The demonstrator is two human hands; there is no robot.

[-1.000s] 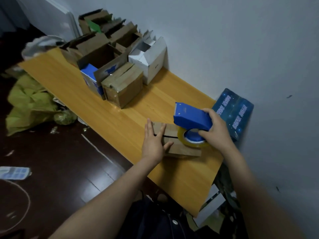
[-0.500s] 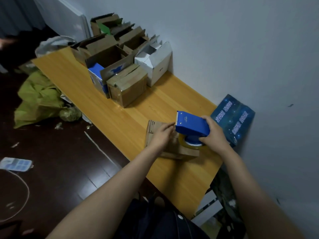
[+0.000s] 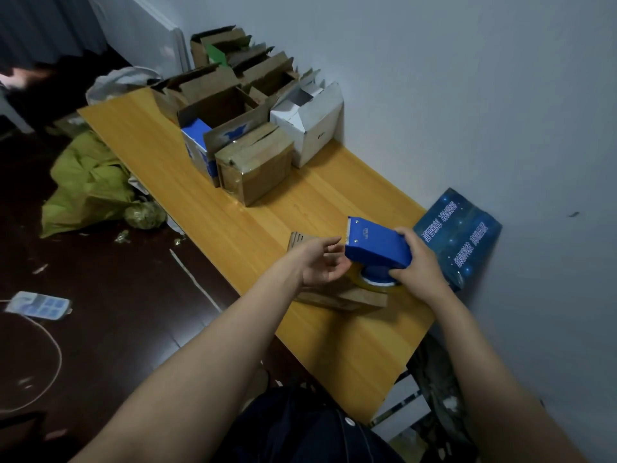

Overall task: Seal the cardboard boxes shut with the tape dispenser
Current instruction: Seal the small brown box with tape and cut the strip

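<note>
A flat brown cardboard box (image 3: 337,295) lies on the wooden table (image 3: 253,235) in front of me. My right hand (image 3: 417,262) grips the blue tape dispenser (image 3: 377,245) by its rear, just above the box, with its serrated blade pointing left. The clear tape roll (image 3: 374,284) shows under the dispenser. My left hand (image 3: 322,264) hovers palm up at the dispenser's front end, fingers loosely bent below the blade. Whether those fingers touch tape is hidden.
A taped brown box (image 3: 257,165), a blue-and-white box (image 3: 197,145), a white box (image 3: 310,125) and several open cardboard boxes (image 3: 217,91) stand at the table's far end. A dark blue package (image 3: 460,235) leans on the wall (image 3: 467,95). Green bags (image 3: 90,185) lie on the floor.
My left hand has left the box top and turned palm up under the dispenser's blade. The dispenser has risen slightly and tilted, blade end up.
</note>
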